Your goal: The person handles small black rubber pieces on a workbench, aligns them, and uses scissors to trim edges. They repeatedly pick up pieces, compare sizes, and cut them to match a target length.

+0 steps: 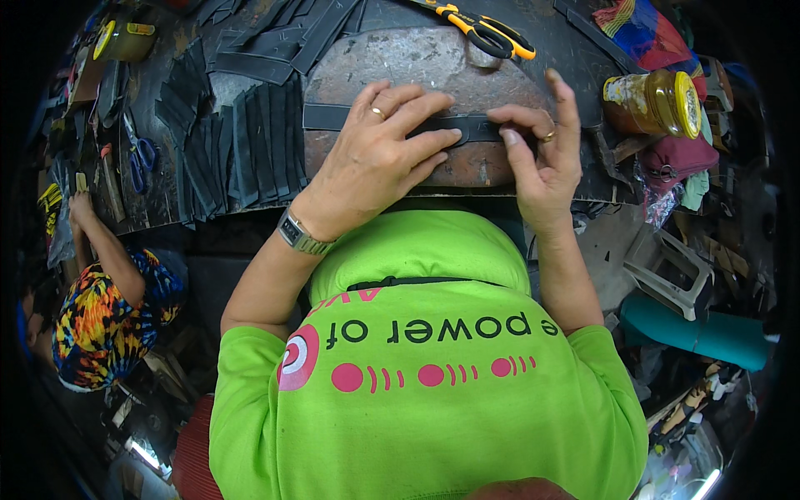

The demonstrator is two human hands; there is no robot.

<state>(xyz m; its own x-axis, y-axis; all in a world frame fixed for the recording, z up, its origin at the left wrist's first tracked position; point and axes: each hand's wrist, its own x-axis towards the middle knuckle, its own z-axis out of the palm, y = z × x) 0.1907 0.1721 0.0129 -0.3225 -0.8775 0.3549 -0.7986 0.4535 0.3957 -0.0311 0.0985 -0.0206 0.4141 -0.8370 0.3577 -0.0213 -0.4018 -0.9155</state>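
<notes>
A black leather-like strip lies across a worn, rounded slab in front of me. My left hand rests on the strip, its fingers stretched out toward the right and pressing down near a rounded overlapping piece. At the strip's right end, my right hand pinches it between thumb and forefinger, while another finger points upward. The exact hold at the fingertips is partly hidden.
Several cut black strips lie left of the slab, with more behind. Yellow-and-black handled pliers rest at its far edge. A yellow-lidded jar stands right. Blue-handled scissors lie left, near another person.
</notes>
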